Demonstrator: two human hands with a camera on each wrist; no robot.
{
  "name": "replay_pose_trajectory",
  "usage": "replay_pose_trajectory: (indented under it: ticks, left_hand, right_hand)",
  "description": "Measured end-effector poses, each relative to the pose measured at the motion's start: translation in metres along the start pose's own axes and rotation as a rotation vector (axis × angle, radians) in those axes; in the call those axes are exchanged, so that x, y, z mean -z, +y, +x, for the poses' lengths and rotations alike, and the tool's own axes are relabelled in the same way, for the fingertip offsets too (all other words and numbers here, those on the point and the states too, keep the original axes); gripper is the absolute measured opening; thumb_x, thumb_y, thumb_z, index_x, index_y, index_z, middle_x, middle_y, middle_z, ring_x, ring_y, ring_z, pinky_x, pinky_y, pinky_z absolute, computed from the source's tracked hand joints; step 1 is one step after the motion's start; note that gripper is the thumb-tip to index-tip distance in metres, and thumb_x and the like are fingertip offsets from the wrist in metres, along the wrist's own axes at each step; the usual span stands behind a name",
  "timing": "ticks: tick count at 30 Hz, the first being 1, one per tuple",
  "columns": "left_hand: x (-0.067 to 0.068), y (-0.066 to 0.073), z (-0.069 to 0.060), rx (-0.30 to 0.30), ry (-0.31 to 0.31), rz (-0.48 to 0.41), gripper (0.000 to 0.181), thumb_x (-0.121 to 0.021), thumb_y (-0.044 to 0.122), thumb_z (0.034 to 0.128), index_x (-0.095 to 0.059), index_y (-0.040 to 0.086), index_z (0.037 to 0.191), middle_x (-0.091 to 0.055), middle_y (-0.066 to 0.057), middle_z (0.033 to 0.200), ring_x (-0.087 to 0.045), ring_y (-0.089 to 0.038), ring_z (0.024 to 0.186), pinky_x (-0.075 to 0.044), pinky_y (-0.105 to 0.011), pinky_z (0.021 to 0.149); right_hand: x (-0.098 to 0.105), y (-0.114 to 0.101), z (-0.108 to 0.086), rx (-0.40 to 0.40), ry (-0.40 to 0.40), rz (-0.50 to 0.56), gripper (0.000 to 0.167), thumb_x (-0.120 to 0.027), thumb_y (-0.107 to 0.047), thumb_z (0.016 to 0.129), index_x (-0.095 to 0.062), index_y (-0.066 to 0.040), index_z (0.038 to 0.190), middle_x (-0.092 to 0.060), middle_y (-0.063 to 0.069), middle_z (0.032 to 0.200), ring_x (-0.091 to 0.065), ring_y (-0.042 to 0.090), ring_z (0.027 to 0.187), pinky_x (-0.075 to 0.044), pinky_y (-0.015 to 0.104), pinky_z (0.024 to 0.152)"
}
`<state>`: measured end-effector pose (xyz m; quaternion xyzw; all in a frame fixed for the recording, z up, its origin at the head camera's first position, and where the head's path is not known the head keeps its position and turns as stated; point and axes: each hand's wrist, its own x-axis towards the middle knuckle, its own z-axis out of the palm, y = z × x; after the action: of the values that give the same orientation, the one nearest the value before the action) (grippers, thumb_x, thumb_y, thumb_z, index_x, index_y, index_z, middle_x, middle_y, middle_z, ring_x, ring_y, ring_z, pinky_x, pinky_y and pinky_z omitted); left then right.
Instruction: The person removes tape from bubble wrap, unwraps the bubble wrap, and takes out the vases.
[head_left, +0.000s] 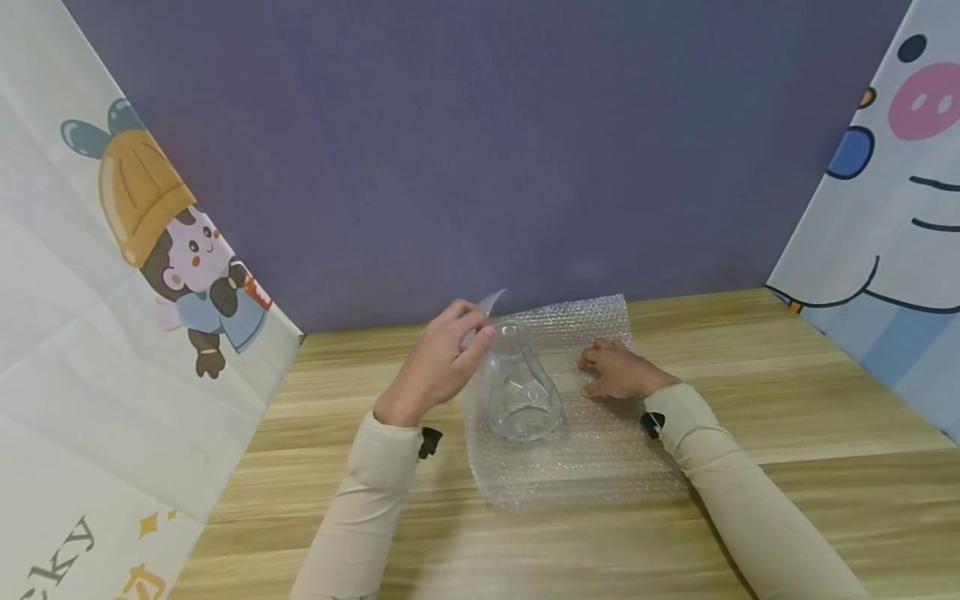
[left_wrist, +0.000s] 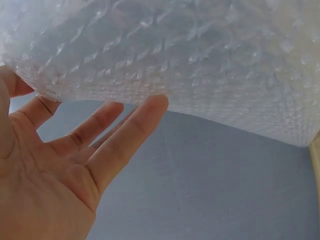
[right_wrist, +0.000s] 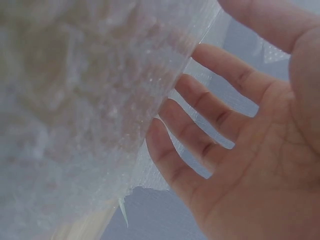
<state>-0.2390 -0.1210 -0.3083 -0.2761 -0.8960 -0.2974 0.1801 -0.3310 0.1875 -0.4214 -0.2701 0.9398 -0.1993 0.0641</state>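
Note:
A clear glass conical flask, narrow neck away from me, is on a sheet of bubble wrap on the wooden table. Whether it stands or lies is hard to tell. My left hand is beside the flask's neck and pinches the raised left edge of the wrap between thumb and index finger. The other fingers of that hand spread below the edge. To the flask's right, my right hand is over the wrap. Its fingers are loosely bent and touch the wrap's edge, the thumb held apart.
The wooden table reaches back to a purple-grey wall panel. White printed sheets with cartoon figures, a left sheet and a right sheet, border the sides.

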Motion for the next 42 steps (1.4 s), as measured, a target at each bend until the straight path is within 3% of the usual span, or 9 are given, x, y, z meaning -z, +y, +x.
replay_pose_trajectory:
  ticks: [3,7,10,18,23,36,42]
  left_hand:
    - [0.001,-0.001,0.0,0.021,0.0,0.019,0.014,-0.053,0.023,0.0983,-0.061,0.017,0.088,-0.064,-0.003,0.116,-0.06,-0.02,0.093,-0.051,-0.038,0.077]
    - [0.002,-0.002,-0.001,0.064,-0.039,0.032,0.002,-0.057,0.02,0.0873,-0.055,0.019,0.087,-0.062,0.001,0.114,-0.055,-0.019,0.087,-0.046,-0.034,0.07]
    - [0.002,-0.003,-0.002,0.1,-0.08,0.04,0.008,-0.058,0.021,0.0835,-0.054,0.021,0.09,-0.06,0.003,0.115,-0.055,-0.02,0.088,-0.046,-0.034,0.071]
    - [0.003,-0.006,-0.003,0.147,-0.183,0.076,0.025,-0.063,0.018,0.0851,-0.06,0.021,0.11,-0.057,0.003,0.127,-0.058,-0.023,0.103,-0.053,-0.041,0.084]
    - [0.006,-0.008,-0.004,0.169,-0.219,0.067,0.034,-0.063,0.011,0.0854,-0.059,0.019,0.118,-0.057,-0.001,0.126,-0.058,-0.025,0.104,-0.055,-0.043,0.086]
    - [0.018,-0.018,-0.006,0.198,-0.245,0.048,0.048,-0.061,0.003,0.084,-0.059,0.017,0.13,-0.058,-0.007,0.131,-0.057,-0.029,0.119,-0.053,-0.051,0.099]
    - [0.021,-0.02,-0.008,0.207,-0.254,0.074,0.051,-0.062,0.006,0.0848,-0.058,0.017,0.134,-0.06,-0.008,0.121,-0.058,-0.028,0.106,-0.054,-0.049,0.092]
  right_hand:
    - [0.0,0.001,0.0,0.006,0.001,-0.005,0.042,-0.079,-0.024,0.09,-0.066,-0.005,0.125,-0.056,0.02,0.133,-0.045,0.05,0.13,-0.032,0.068,0.116]
    - [0.0,0.001,0.0,0.006,0.001,-0.007,0.042,-0.079,-0.024,0.09,-0.066,-0.005,0.125,-0.056,0.02,0.131,-0.045,0.048,0.128,-0.035,0.067,0.114]
    - [0.0,0.001,0.0,-0.002,0.001,-0.004,0.041,-0.079,-0.025,0.09,-0.066,-0.006,0.124,-0.056,0.019,0.132,-0.045,0.048,0.129,-0.035,0.067,0.114]
    - [-0.002,0.003,0.001,-0.001,0.001,0.0,0.041,-0.078,-0.025,0.09,-0.066,-0.006,0.124,-0.056,0.017,0.13,-0.046,0.046,0.127,-0.035,0.067,0.114]
    - [-0.002,0.003,0.002,-0.005,0.002,0.005,0.04,-0.078,-0.025,0.09,-0.066,-0.007,0.124,-0.056,0.018,0.132,-0.044,0.048,0.13,-0.032,0.068,0.116]
    - [-0.002,0.004,0.001,-0.018,-0.003,0.0,0.041,-0.078,-0.028,0.091,-0.065,-0.008,0.125,-0.056,0.017,0.132,-0.044,0.046,0.129,-0.039,0.066,0.111]
    - [-0.003,0.003,0.002,-0.019,0.0,-0.003,0.041,-0.078,-0.028,0.091,-0.066,-0.008,0.125,-0.056,0.016,0.131,-0.045,0.043,0.125,-0.042,0.063,0.107]
